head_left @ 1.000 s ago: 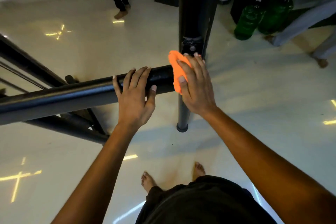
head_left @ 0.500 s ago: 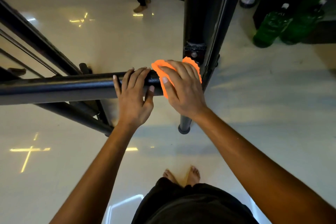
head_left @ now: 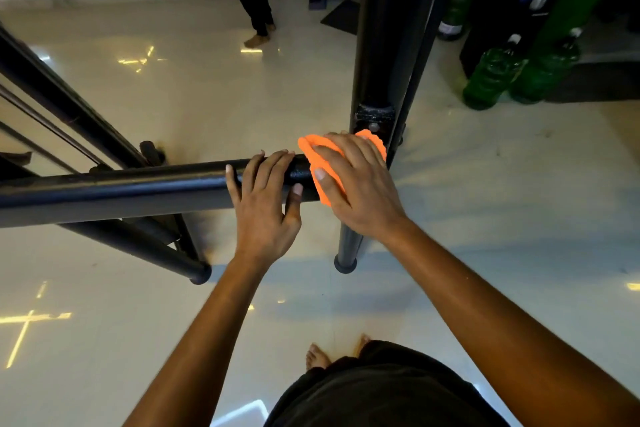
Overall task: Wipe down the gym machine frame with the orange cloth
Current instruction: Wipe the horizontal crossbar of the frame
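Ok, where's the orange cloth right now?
In the head view, the orange cloth is draped over the horizontal black bar at its joint with the upright post, under the right hand, just right of the left hand.

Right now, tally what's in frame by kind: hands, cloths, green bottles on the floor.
Hands: 2, left hand and right hand
Orange cloth: 1
Green bottles: 3 clear ones; any further back are too dark to tell
Total: 6
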